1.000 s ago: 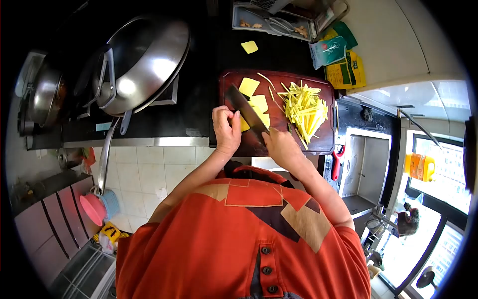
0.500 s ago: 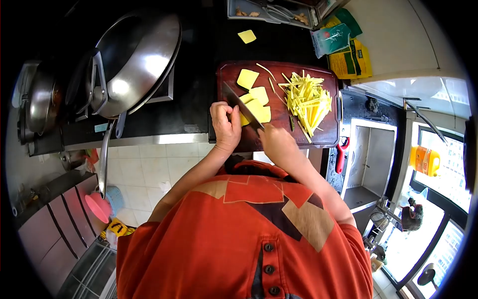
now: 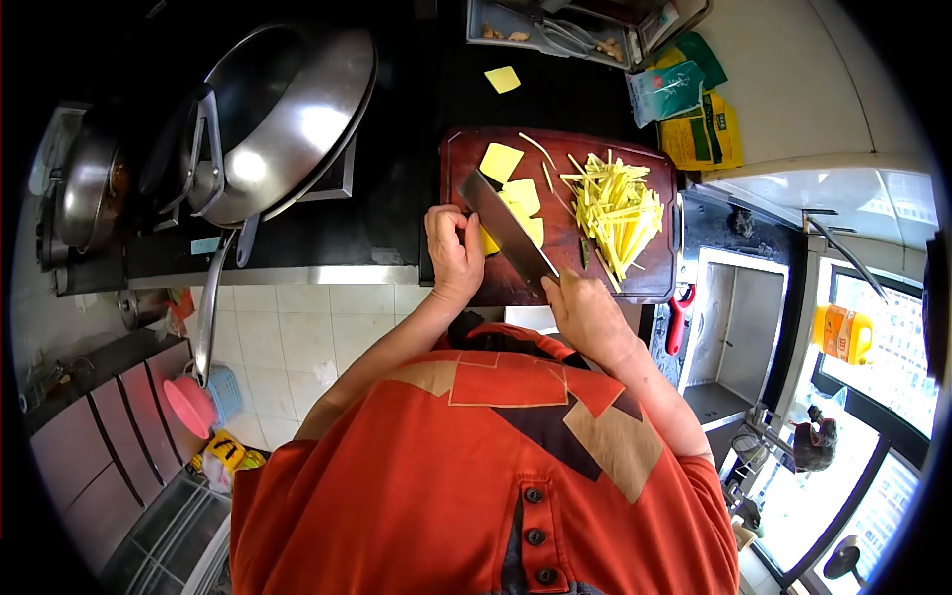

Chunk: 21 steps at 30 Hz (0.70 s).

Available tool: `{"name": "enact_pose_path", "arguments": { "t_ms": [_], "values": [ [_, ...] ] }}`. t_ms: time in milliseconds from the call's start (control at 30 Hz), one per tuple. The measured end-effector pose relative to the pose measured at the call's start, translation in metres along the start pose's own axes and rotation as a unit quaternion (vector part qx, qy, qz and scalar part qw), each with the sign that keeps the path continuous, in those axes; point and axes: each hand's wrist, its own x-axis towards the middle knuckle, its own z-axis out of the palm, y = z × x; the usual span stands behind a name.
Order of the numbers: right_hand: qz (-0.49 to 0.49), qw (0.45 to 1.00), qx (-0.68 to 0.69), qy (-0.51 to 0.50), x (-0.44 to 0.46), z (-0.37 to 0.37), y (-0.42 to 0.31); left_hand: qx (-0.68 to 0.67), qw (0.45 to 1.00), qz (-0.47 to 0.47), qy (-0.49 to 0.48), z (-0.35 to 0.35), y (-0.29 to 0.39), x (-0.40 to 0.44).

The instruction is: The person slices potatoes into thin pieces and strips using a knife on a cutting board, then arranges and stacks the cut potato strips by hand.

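Observation:
My right hand grips the handle of a wide-bladed kitchen knife, its blade slanting up and left across the cutting board. My left hand is closed, fingers curled beside the blade; what they hold, if anything, is hidden. Flat, pale yellow vegetable slices lie by the blade, some partly covered by it. Farther up the board rests a separate squarish slice. A heap of thin yellow strips fills the right side, with a few loose strips between.
Left of the board a large wok leans over the stove. One yellow slice lies on the dark counter behind. Seasoning bags stand at the back right. A red-handled peeler lies near the sink.
The knife has turned so more of its flat side shows, and my right hand has moved slightly right and toward me. My left hand stays curled beside the blade. The view has shifted slightly.

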Motion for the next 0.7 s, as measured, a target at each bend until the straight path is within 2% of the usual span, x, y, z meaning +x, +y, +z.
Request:
{"name": "enact_pose_path", "arguments": {
  "t_ms": [267,433,533,633,700],
  "values": [
    [0.041,0.999,-0.027,-0.007,0.005,0.006,-0.006,0.010,1.000,0.006,-0.006,0.001,-0.001,-0.001],
    [0.050,0.999,-0.007,0.014,0.035,0.050,-0.002,0.029,1.000,0.012,0.001,0.000,0.000,-0.002],
    [0.059,0.997,-0.037,0.030,0.031,0.050,0.002,0.004,1.000,0.007,0.008,0.000,-0.002,-0.004],
    [0.006,1.000,-0.014,0.016,0.041,0.045,0.019,-0.002,1.000,0.011,0.011,-0.003,-0.004,-0.002],
    [0.007,0.999,0.044,0.021,0.038,0.037,0.028,-0.014,1.000,0.006,0.013,-0.006,-0.001,-0.001]
  ]
}}
